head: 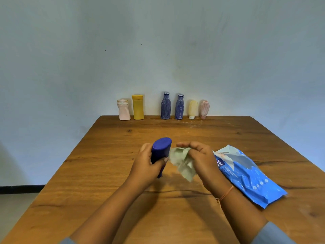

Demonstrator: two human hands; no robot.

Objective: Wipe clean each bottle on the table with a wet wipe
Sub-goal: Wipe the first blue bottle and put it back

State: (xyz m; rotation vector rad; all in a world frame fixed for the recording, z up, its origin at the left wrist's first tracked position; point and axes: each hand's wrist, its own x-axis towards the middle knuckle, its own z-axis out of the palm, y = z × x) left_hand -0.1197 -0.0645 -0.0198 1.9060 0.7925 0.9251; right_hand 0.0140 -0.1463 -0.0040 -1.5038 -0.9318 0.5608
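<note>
Dark blue bottle is held up over the table, close in, flat bottom facing us. The left hand wraps fingers and thumb round it. The right hand pinches a scrunched wet wipe against its side, so wiping looks like the step now. Next it likely needs turning to reach other sides. A blue wipe pack lies beside. Far back, six more bottles stand in a row.

It looked like a plain room in a home: a wooden table stood against a bare, pale blue wall, toiletry bottles lined its far edge, and a wet-wipe pack lay near its right edge.
</note>
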